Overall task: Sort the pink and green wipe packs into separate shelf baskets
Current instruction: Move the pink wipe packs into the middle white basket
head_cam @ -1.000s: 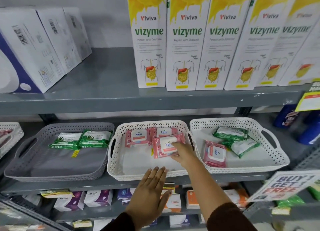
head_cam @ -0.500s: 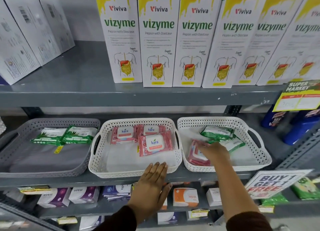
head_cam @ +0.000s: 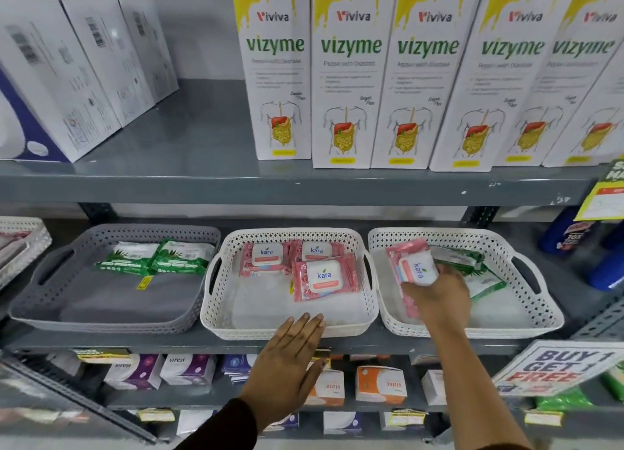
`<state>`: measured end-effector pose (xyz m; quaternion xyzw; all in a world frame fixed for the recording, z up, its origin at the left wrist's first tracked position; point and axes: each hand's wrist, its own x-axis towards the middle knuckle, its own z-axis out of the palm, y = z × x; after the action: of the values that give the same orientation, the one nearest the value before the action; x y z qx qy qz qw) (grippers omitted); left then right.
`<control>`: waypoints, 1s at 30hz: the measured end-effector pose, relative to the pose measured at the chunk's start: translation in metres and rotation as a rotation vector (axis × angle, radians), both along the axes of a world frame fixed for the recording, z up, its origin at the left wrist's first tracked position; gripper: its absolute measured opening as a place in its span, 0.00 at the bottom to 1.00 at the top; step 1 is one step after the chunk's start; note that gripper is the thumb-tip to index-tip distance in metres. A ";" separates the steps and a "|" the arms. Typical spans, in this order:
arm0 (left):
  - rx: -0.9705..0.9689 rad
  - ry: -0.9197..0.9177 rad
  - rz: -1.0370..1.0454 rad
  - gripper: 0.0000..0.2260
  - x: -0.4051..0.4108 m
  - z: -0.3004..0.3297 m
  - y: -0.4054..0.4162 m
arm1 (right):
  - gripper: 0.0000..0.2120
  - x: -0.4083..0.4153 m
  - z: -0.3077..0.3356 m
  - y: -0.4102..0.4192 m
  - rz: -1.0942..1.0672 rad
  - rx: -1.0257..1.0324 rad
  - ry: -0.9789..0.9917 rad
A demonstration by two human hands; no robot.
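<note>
One pink wipe pack (head_cam: 413, 269) is up on edge in the right hand (head_cam: 439, 294), fingers closed round it, inside the basket right of the middle white basket (head_cam: 287, 328). Left hand (head_cam: 287, 365) rests open and flat, empty, at that middle basket's front rim. Risk, I'd say: the slick pack slips and drops among the green packs (head_cam: 472, 267) just behind.

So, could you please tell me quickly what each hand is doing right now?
Left hand: open, flat against the middle white basket front, holding nothing.
Right hand: closed on a pink wipe pack.
</note>
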<state>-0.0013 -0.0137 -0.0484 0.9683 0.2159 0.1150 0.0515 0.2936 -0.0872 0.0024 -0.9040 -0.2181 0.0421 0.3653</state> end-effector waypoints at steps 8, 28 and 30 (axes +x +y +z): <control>0.003 -0.029 0.032 0.25 -0.052 0.000 0.029 | 0.31 -0.058 0.044 0.061 0.524 0.249 -0.061; 0.044 -0.176 -0.067 0.24 -0.084 -0.005 0.051 | 0.35 -0.158 -0.019 0.159 0.836 -0.211 -0.472; 0.059 -0.170 -0.082 0.24 -0.070 -0.005 0.046 | 0.29 -0.147 -0.012 0.144 0.750 -0.071 -0.462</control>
<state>-0.0718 0.0327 -0.0534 0.9641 0.1675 0.2009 0.0456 0.1465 0.0573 -0.0099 -0.7599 -0.6056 -0.0237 0.2350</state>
